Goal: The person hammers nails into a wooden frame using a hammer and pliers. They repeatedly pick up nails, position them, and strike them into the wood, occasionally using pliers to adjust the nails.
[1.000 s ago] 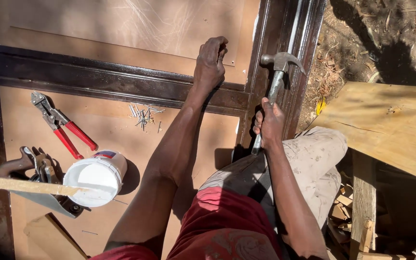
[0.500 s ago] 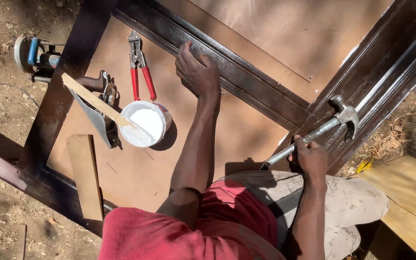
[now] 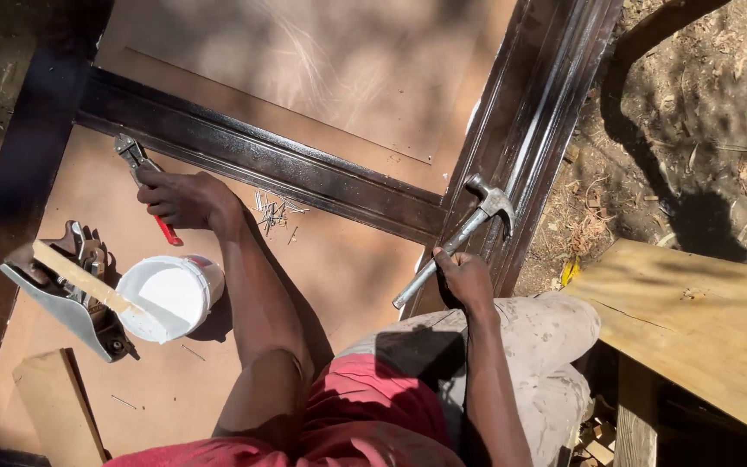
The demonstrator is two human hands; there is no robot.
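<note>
While my right hand stays wrapped around the lower part of the claw hammer, its steel head rests against the dark moulded door stile and is not raised to strike. My left hand lies palm down on the red-handled pliers, fingers curled over the handles; I cannot tell whether it has closed on them or only covers them. Loose nails sit scattered on the brown panel, just beside the dark cross rail and close to that hand. No nail is held or stood up on the moulding as far as I can see, so by my judgement nailing is paused and fixing the trim remains to be done. Near my left forearm: white tub, a hand plane with a wooden strip lying across it, and an offcut board.
</note>
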